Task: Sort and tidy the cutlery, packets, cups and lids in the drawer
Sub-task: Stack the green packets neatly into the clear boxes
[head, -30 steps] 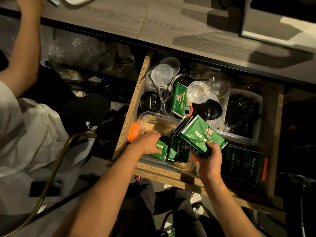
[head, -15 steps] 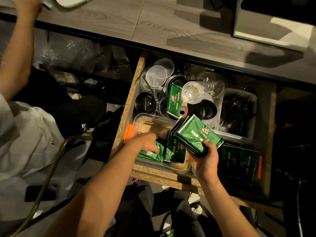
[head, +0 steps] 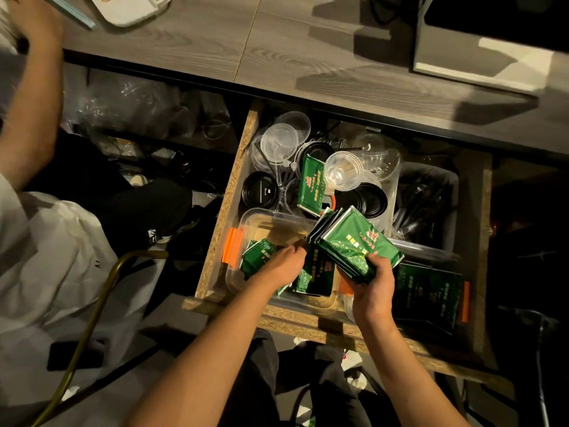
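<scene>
Right hand (head: 371,283) is clamped on a fanned stack (head: 354,245) of green packets, lower centre of frame, held above the clear tub (head: 246,217) at the drawer (head: 215,235) front. Stack's long axis runs from lower right to upper left, so its free end points at the tub's open half.

Left hand (head: 284,263) is down in the tub, fingers curled among loose packets (head: 257,255); can't tell if it actually pinches one. It's the nearer hand to those; they lie just left of and under it.

One stray packet (head: 311,184) sits further up frame among the lids (head: 278,140) and clear cup (head: 343,169), closer to the right hand's reach, but that hand is full.

Room: the tub's upper-left half shows bare bottom, so there's space to drop the stack flat. Tight spots, as I judge it: tub rim on the left with the orange clip (head: 231,245), and the cutlery bin (head: 425,208) to the right. More packets (head: 428,291) lie at the lower right, dark, apart from the tub.
</scene>
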Demonstrator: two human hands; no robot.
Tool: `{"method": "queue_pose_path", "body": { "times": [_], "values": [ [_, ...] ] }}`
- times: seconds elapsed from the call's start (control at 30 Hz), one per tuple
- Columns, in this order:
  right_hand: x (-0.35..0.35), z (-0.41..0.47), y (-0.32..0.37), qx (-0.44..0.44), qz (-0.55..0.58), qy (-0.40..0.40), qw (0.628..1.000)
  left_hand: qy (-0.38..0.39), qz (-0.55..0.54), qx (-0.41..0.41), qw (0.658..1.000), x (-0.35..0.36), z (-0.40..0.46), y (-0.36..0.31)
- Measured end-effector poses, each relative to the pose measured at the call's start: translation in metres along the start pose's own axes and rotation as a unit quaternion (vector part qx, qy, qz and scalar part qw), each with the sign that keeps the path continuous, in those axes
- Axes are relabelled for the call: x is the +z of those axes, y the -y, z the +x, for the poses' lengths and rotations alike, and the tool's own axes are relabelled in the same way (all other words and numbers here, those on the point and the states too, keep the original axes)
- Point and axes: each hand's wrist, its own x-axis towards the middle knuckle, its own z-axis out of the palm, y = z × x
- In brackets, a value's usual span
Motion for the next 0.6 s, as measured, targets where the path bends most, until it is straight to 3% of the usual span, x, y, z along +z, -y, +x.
{"method": "queue_pose_path", "body": {
  "times": [0.1,0.2,0.3,0.47,0.6],
  "values": [
    [0.001,-0.001,0.003,-0.001,-0.001,-0.002,1.000,-0.053,0.132,0.039,0.989,0.005,-0.003,0.006],
    [0.002,-0.002,0.005,0.003,0.003,-0.001,1.000,-0.128,0.193,0.096,0.968,-0.007,-0.001,0.023],
    [0.002,-0.002,0.006,0.002,0.010,0.002,1.000,-0.049,0.306,0.086,0.947,-0.025,0.003,0.038],
    [0.006,-0.008,0.004,-0.011,0.012,0.015,1.000,-0.086,0.419,0.105,0.898,-0.025,0.002,0.045],
    [0.008,-0.010,0.000,-0.021,0.001,0.025,0.999,-0.033,0.439,0.084,0.894,-0.031,0.014,0.043]
  ]
}}
